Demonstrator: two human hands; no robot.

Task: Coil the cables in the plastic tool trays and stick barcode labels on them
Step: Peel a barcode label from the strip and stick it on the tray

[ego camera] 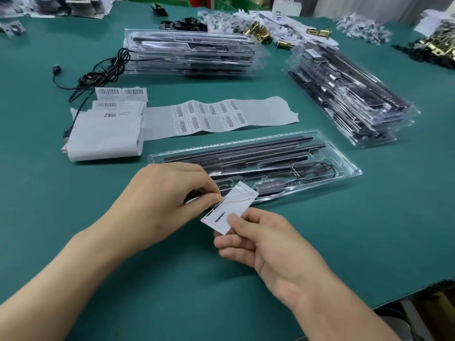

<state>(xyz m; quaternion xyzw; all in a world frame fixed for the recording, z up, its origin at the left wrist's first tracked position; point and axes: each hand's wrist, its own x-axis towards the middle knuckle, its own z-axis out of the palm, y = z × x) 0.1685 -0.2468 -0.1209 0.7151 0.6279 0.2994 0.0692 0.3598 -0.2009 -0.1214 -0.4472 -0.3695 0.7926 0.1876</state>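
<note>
A clear plastic tool tray [344, 166] lies in front of me on the green table, holding long black bars and a coiled black cable [317, 169] at its right end. My right hand [266, 247] pinches a small white printed card [229, 210] by its lower corner, just in front of the tray's left end. My left hand [167, 195] pinches the card's upper left edge with curled fingers. A strip of barcode labels [209, 116] lies behind the tray on white backing paper.
Two stacks of filled trays stand at the back centre [192, 52] and at the right [349, 97]. A loose black cable [103, 72] and a label pile [105, 129] lie at the left. Brass hardware and bagged parts line the far edge. The table edge runs at lower right.
</note>
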